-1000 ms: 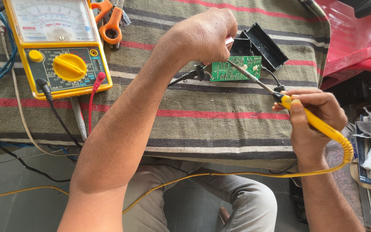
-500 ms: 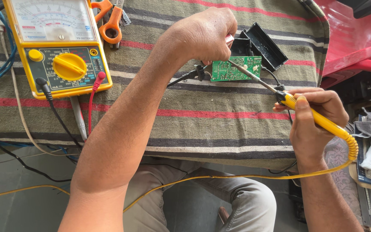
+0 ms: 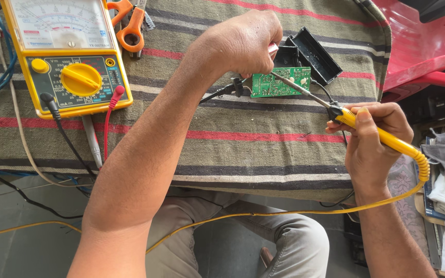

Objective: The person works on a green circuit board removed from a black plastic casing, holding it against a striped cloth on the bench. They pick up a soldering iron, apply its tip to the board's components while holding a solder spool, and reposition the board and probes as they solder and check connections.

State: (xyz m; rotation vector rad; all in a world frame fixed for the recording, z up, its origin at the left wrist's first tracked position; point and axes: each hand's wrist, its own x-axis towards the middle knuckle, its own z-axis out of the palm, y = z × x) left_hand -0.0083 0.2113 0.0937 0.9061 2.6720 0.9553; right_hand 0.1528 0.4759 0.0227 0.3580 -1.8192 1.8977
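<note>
One green circuit board (image 3: 280, 82) is lying on the striped cloth (image 3: 263, 139), toward the far right of the table, with two black plastic case halves (image 3: 310, 54) just beyond it. The left hand (image 3: 245, 44) is reaching across from the near left and hovering closed over the board's far left corner, its fingers pinched together on something small and pale that is mostly hidden, so what it is gripping cannot be told. The right hand (image 3: 369, 136) is curling tightly around one yellow-handled soldering iron (image 3: 356, 123), held like a pen, and the metal tip is slanting up to the left and touching the board. One yellow cord (image 3: 263, 212) is trailing from the handle down past the near edge of the table.

At the far left, one yellow meter (image 3: 65, 54) is sitting flat, showing a pale dial face above a round yellow knob on a dark panel of small coloured markings. Two leads are plugged into it, one black and one red (image 3: 110, 118). One pair of orange-handled pliers (image 3: 130, 23) is lying beside it. A red plastic chair (image 3: 423, 46) is standing at the far right.
</note>
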